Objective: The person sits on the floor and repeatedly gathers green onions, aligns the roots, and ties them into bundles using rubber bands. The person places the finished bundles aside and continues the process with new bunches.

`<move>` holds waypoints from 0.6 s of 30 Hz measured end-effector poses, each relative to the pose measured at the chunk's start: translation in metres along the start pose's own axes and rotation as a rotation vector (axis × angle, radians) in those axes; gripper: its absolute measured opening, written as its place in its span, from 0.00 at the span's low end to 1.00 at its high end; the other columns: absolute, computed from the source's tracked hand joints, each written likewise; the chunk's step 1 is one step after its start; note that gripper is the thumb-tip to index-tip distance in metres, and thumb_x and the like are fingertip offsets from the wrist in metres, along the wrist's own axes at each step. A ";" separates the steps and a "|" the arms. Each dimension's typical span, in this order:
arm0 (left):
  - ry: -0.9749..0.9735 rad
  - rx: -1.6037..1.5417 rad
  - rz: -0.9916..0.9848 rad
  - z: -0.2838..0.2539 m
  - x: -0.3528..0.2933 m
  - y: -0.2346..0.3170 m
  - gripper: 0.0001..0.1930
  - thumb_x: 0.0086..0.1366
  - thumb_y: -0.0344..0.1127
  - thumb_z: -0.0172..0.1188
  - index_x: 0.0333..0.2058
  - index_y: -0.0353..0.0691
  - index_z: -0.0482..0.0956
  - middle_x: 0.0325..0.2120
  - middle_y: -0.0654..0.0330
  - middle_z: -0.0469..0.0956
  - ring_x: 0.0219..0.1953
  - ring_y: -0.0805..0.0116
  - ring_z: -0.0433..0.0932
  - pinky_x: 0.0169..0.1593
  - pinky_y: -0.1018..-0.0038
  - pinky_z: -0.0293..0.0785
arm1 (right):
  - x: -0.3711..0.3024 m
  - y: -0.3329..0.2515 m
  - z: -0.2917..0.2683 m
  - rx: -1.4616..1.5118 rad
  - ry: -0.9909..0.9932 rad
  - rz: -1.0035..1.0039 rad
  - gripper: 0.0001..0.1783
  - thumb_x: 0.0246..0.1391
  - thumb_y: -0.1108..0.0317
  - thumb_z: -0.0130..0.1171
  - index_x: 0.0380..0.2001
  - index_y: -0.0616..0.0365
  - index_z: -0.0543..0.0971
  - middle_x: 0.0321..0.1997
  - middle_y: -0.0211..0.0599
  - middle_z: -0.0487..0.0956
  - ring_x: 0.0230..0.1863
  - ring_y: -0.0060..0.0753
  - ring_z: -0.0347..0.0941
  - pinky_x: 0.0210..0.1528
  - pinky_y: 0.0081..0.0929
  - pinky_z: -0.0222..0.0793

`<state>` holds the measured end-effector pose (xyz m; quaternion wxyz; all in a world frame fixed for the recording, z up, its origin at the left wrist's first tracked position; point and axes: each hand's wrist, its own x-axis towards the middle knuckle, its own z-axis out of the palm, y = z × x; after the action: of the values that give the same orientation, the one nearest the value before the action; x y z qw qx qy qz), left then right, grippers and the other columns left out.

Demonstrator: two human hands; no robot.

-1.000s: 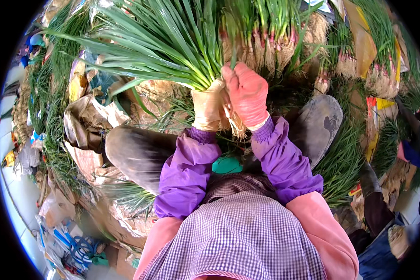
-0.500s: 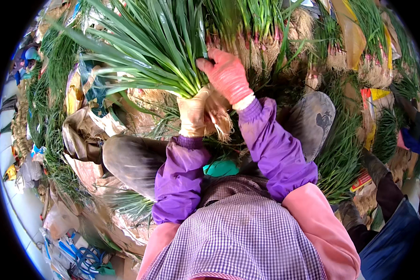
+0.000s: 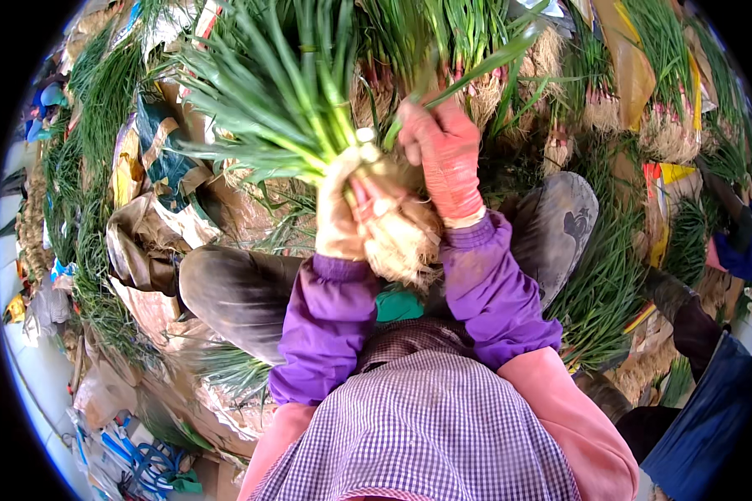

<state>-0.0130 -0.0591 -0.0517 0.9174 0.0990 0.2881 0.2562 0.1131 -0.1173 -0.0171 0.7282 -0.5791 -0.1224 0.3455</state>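
My left hand (image 3: 340,209), in a pale, dirt-stained glove, is wrapped round the stalks of a bunch of green garlic (image 3: 309,108). Long flat leaves fan out up and to the left, while the pinkish bases and tan roots (image 3: 405,242) hang toward my lap. Just right of the bunch, my right hand (image 3: 447,154) wears a red-orange glove with its fingers closed on a long green leaf (image 3: 489,63). That leaf sticks out toward the upper right. Motion blurs the right fingertips somewhat.
More bunches with reddish bases and roots (image 3: 668,134) stand along the far side. Loose green leaves (image 3: 602,292) lie by my right boot (image 3: 560,225). Crumpled sacks (image 3: 146,242) are at left, with blue straps (image 3: 146,459) at lower left. Another person's leg (image 3: 693,326) is at right.
The bunch has tilted and come nearer, so its roots show more fully. My right hand has moved right, off the bunch, and a leaf now sticks out from its fingers.
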 end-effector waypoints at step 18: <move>-0.094 0.297 0.180 0.007 0.000 0.015 0.23 0.59 0.35 0.60 0.51 0.31 0.69 0.40 0.48 0.77 0.38 0.61 0.79 0.39 0.70 0.79 | 0.028 -0.001 -0.038 -0.654 -0.042 -0.147 0.14 0.53 0.61 0.61 0.38 0.60 0.80 0.27 0.38 0.81 0.28 0.25 0.76 0.33 0.25 0.71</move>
<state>-0.0156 -0.0472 -0.0414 0.8784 0.2708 0.2696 0.2871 0.1562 -0.1284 -0.0340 0.5240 -0.7644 -0.2834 0.2464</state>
